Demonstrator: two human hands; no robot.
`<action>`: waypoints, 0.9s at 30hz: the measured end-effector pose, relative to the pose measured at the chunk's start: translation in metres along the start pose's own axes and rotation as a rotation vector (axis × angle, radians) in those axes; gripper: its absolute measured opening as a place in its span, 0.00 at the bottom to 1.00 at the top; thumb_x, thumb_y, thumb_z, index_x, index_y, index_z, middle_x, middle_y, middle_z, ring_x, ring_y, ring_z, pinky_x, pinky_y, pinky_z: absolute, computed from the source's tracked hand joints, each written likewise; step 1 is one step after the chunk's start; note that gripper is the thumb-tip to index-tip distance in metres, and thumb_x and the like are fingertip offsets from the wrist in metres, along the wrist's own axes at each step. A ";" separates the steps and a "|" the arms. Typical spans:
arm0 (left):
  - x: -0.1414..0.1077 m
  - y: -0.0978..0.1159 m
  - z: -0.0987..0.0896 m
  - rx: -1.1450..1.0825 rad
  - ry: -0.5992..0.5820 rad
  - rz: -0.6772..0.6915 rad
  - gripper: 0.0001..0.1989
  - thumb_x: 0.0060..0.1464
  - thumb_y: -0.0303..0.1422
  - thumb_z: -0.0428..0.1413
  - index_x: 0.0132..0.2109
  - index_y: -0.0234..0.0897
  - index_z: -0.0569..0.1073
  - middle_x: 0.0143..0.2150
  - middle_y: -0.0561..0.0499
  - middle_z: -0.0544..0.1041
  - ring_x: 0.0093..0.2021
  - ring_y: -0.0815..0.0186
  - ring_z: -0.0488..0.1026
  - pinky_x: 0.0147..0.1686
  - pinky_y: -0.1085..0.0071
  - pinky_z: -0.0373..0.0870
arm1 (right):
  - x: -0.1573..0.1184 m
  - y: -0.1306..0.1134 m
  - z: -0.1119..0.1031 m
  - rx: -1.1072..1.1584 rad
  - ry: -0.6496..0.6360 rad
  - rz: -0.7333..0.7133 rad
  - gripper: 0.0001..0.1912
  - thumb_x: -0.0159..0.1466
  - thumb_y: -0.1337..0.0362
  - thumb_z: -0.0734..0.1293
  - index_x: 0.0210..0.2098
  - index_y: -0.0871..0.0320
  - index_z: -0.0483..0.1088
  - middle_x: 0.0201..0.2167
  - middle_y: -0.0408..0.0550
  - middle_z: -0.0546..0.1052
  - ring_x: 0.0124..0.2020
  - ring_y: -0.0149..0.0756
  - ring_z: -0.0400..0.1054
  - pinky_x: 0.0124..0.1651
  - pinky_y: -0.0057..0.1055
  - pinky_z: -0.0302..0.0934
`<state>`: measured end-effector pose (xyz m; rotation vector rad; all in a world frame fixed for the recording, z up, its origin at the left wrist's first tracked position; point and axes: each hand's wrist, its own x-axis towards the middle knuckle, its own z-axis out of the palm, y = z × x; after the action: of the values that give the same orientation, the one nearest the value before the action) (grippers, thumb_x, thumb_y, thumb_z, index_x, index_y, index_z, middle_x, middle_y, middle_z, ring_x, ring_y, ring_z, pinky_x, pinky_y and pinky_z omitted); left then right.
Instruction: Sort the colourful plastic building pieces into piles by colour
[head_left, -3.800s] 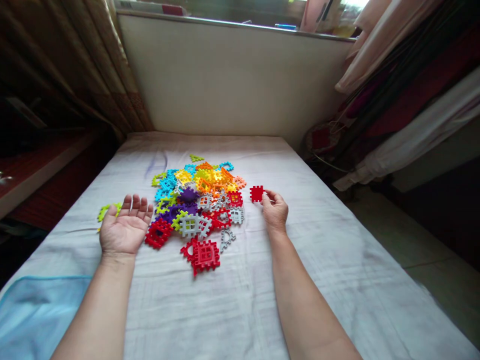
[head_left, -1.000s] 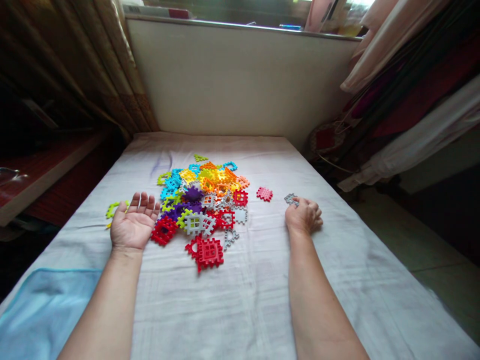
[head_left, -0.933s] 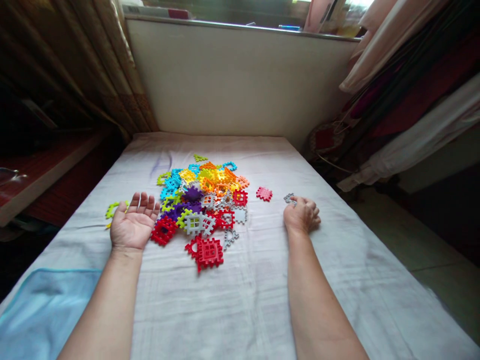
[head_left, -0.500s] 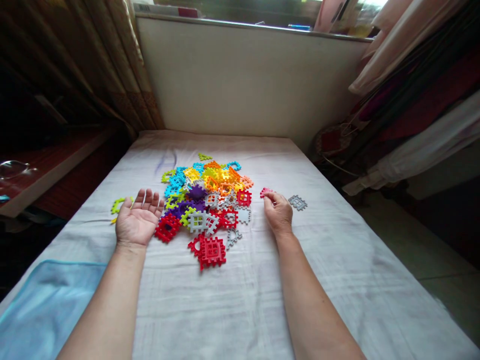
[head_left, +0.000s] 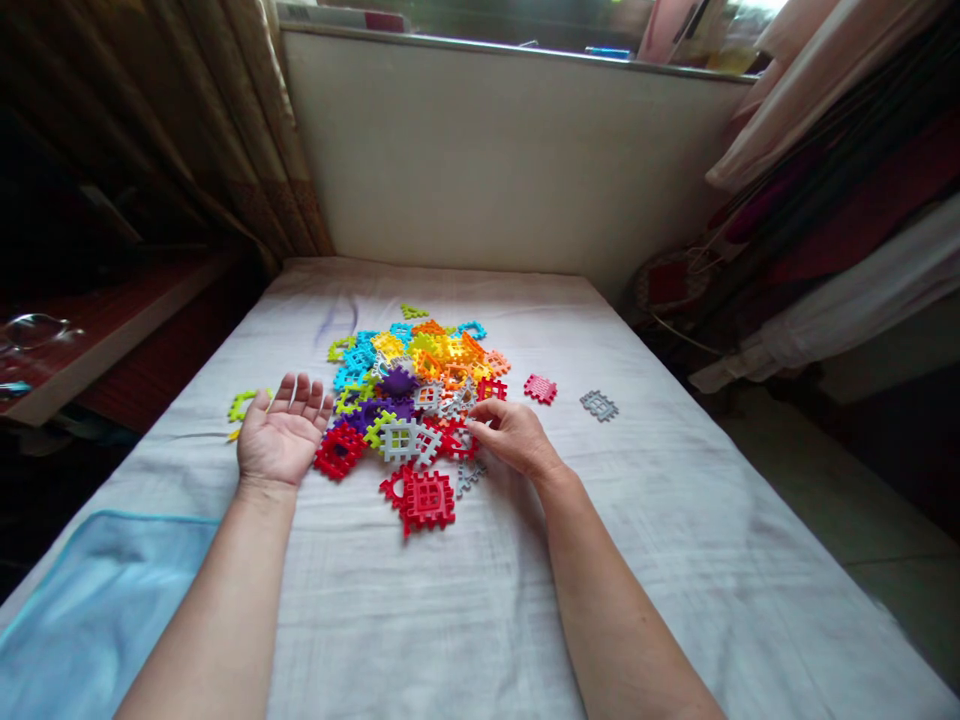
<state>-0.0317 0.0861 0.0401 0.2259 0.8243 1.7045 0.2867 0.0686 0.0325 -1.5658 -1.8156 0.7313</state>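
- Firstly, at the far left there is a dark red shelf point(head_left: 112, 350), and on it lies a clear, shiny thing point(head_left: 37, 330), too dim to name.
- Below it, a blue cloth point(head_left: 112, 600) lies on the near left corner of the white sheet point(head_left: 390, 620).
- A green piece point(head_left: 241, 404) lies on the sheet just beside the left hand, partly hidden by it.
- The left hand point(head_left: 285, 435) is wide open, the palm facing up and the fingers slightly bent; it holds nothing and is near the left side of the pile.
- The pile point(head_left: 397, 380) of notched pieces, in blue, green, yellow, orange, purple, gray and red, lies on the sheet between the two hands.
- In front of the pile, a red square point(head_left: 429, 498) lies partly over another red piece.
- The right hand point(head_left: 517, 435) is half closed at the right edge of the pile, its thumb and forefinger close together; whether it has hold of a piece, one cannot tell.
- Beyond this hand, a pink piece point(head_left: 541, 388) lies flat on the sheet, apart from the pile.
- Farther right, a gray piece point(head_left: 599, 405) lies flat also.
- At the far right hang some clothes point(head_left: 825, 130).
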 end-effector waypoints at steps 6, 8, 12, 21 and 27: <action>0.003 -0.001 -0.003 0.012 -0.013 -0.006 0.12 0.59 0.42 0.53 0.41 0.40 0.75 0.40 0.49 0.82 0.44 0.61 0.79 0.46 0.60 0.77 | 0.001 0.002 -0.002 0.362 -0.096 0.028 0.11 0.53 0.58 0.69 0.34 0.57 0.78 0.29 0.42 0.80 0.26 0.29 0.70 0.31 0.26 0.64; 0.003 -0.001 -0.002 0.014 -0.005 -0.001 0.12 0.60 0.41 0.52 0.40 0.40 0.75 0.40 0.49 0.82 0.43 0.61 0.79 0.45 0.61 0.77 | 0.003 0.010 -0.010 0.483 -0.034 0.048 0.15 0.51 0.55 0.70 0.34 0.57 0.77 0.29 0.43 0.80 0.26 0.30 0.70 0.30 0.26 0.64; 0.002 -0.001 0.000 0.014 0.015 0.001 0.13 0.61 0.40 0.49 0.40 0.40 0.75 0.40 0.48 0.82 0.43 0.62 0.79 0.43 0.62 0.78 | 0.007 0.040 -0.028 0.523 0.346 0.188 0.21 0.49 0.50 0.71 0.34 0.59 0.76 0.30 0.48 0.80 0.27 0.33 0.70 0.29 0.28 0.65; -0.002 0.000 0.005 0.010 0.030 -0.012 0.15 0.63 0.41 0.47 0.39 0.39 0.75 0.38 0.48 0.82 0.42 0.62 0.80 0.42 0.63 0.78 | 0.008 0.070 -0.029 0.266 0.735 0.315 0.21 0.51 0.49 0.65 0.35 0.59 0.76 0.33 0.53 0.81 0.29 0.37 0.72 0.37 0.34 0.66; -0.003 0.000 0.006 -0.007 0.026 -0.018 0.16 0.63 0.41 0.46 0.39 0.38 0.75 0.38 0.49 0.82 0.41 0.63 0.80 0.41 0.63 0.79 | 0.010 0.077 -0.026 0.178 0.756 0.325 0.22 0.55 0.50 0.63 0.38 0.61 0.76 0.36 0.54 0.81 0.28 0.37 0.71 0.35 0.33 0.65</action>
<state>-0.0275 0.0861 0.0445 0.1919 0.8371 1.6959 0.3551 0.0898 -0.0071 -1.7197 -0.9392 0.3411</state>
